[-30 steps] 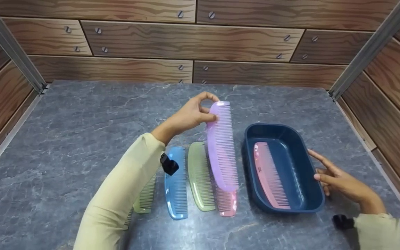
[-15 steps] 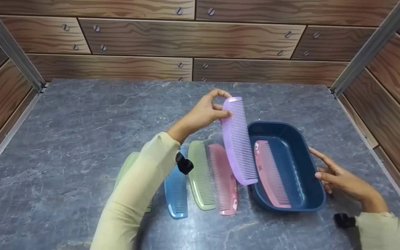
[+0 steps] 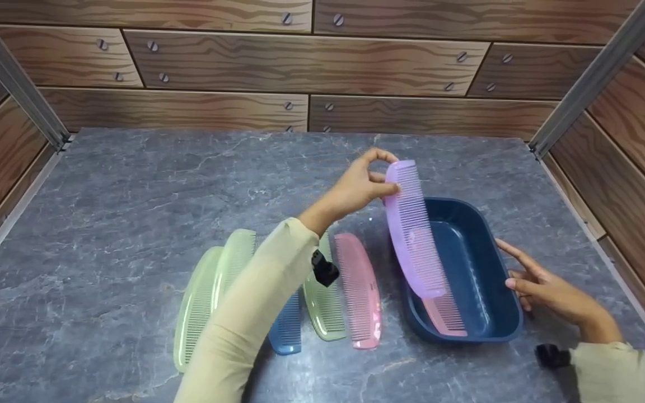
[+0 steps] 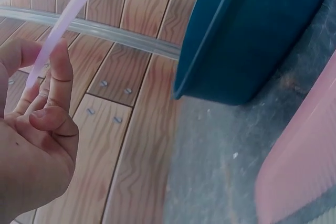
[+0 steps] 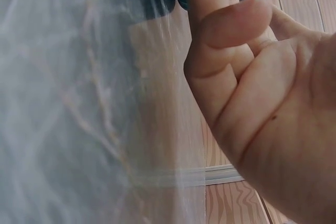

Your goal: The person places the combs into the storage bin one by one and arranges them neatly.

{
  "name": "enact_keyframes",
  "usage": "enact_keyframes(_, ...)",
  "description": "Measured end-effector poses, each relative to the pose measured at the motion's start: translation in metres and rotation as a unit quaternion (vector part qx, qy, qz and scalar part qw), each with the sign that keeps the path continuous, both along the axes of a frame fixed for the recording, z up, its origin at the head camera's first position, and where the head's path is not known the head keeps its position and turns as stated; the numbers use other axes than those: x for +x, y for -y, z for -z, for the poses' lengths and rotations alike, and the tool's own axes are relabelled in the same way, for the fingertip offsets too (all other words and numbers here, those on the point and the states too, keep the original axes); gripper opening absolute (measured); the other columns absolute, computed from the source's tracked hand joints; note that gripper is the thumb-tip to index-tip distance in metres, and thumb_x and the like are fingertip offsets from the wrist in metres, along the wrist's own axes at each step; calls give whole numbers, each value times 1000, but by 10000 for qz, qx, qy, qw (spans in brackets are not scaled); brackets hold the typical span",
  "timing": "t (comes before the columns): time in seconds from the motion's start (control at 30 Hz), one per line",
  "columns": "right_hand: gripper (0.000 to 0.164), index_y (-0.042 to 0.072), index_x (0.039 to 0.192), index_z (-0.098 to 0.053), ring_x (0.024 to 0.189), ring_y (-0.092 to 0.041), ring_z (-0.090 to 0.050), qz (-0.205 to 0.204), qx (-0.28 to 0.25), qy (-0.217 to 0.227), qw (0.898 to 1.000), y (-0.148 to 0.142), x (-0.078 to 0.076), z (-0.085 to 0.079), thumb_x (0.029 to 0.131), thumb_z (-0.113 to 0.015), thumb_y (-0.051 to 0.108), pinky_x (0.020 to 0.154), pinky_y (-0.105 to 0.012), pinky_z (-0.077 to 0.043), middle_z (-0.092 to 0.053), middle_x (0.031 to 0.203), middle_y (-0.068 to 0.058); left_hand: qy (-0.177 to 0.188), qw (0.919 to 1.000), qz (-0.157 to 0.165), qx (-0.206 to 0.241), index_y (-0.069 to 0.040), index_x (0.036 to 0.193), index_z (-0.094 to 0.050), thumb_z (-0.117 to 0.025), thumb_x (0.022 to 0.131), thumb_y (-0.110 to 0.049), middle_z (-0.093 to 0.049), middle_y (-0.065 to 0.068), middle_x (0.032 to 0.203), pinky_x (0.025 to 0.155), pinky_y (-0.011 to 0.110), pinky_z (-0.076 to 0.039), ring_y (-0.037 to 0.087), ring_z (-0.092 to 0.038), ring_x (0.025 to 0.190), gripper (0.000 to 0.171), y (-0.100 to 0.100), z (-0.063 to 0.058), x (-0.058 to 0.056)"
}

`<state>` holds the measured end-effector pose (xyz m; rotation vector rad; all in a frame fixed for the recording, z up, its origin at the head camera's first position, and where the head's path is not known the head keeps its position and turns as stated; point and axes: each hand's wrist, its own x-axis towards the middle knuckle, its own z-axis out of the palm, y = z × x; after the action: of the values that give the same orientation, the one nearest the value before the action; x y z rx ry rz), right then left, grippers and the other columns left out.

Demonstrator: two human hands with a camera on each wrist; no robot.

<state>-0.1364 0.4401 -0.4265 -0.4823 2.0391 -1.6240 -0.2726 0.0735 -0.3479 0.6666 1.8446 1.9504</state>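
Observation:
My left hand pinches a purple comb near its upper end, thumb on the near face. The comb hangs tilted over the left side of a dark blue tub, partly hiding a pink comb that lies inside. In the left wrist view, the purple comb is seen edge-on between thumb and fingers. At the tub's right wall, my right hand touches the outside with its index finger extended and thumb tip by the rim. The right wrist view shows its other fingers loosely bent.
Left of the tub, a row of combs lies on the grey marbled table: pink, green, blue, and two more green combs at the far left. My left sleeve covers part of the row. Wood-patterned walls surround the table.
My left hand has carried the purple comb rightward from above the row of combs to over the tub. The right hand stays at the tub's side.

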Motion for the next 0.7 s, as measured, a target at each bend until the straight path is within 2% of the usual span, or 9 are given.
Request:
enact_keyframes(0.2, 71, 33, 155, -2, 65, -2, -52, -42, -11, 41, 10000, -1, 0, 0, 101, -36, -1, 53, -26, -46, -59, 85, 12, 67, 10000, 1, -33, -3, 121, -44, -60, 84, 8, -65, 34, 107, 64, 24, -52, 15, -65, 76, 42, -14, 11, 1)
enact_keyframes(0.4, 72, 31, 155, -2, 64, -1, -52, -43, 18, -44, 10000, -2, 0, 0, 101, -36, -2, 51, -31, -45, -56, 78, 12, 225, 9997, -8, 28, -4, 121, -45, -63, 84, 7, -66, 32, 109, 70, 25, -54, 16, -66, 81, 43, -27, 18, 3)
enact_keyframes(0.7, 72, 33, 154, -3, 65, -2, -53, -48, -49, 38, 10000, -1, -1, 0, 101, -36, -2, 53, -28, -47, -57, 79, 12, 245, 9996, 119, 37, -2, 120, -45, -62, 84, 9, -65, 35, 106, 64, 24, -53, 13, -64, 72, 41, -46, 25, 10)
